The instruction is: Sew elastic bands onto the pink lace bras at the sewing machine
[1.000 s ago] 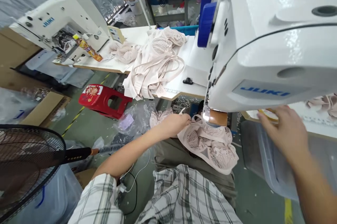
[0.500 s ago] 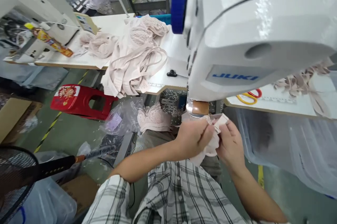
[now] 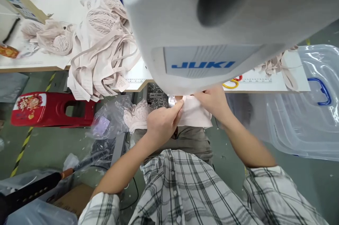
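A white JUKI sewing machine head [image 3: 201, 24] fills the upper middle of the view. Just under its front end my left hand [image 3: 161, 124] and my right hand [image 3: 213, 99] both pinch a pale pink garment piece [image 3: 194, 115], holding it up against the machine's underside. The needle area is hidden behind the machine body. The garment hangs over my lap above grey trousers [image 3: 185, 140].
A heap of pale pink lace garments and straps [image 3: 102, 45] lies on the white table [image 3: 60, 10] at left. A red plastic stool [image 3: 45, 108] stands below it. Yellow and red scissors [image 3: 231, 83] lie on the table's right part. A clear plastic bin [image 3: 307, 112] stands at right.
My head has dropped closer to the machine. My right hand came from the table to the garment, and both hands lifted it under the machine head.
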The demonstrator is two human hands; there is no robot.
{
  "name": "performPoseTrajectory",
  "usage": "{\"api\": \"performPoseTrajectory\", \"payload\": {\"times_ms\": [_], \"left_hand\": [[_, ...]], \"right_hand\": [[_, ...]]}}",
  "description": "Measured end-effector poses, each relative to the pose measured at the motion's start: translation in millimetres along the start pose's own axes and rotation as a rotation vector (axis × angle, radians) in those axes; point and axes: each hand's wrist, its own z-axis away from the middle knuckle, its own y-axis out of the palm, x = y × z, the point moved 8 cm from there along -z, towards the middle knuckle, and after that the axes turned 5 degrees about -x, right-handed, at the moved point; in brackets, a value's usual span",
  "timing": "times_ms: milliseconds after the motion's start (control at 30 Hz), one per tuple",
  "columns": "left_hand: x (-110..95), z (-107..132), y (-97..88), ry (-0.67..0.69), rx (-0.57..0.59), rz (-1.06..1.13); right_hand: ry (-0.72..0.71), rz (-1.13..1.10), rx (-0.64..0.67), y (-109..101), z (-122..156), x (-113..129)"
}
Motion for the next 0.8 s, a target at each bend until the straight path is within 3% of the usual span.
{"api": "performPoseTrajectory", "payload": {"times_ms": [300, 800], "left_hand": [[9, -11, -3.4, -0.040, 0.055, -0.067], [13, -14, -2.6, -0.082, 0.065, 0.018]], "right_hand": [[-0.149, 0.201, 0.015, 9, -22, -3], [-0.082, 0.120, 0.042, 11, -23, 2]]}}
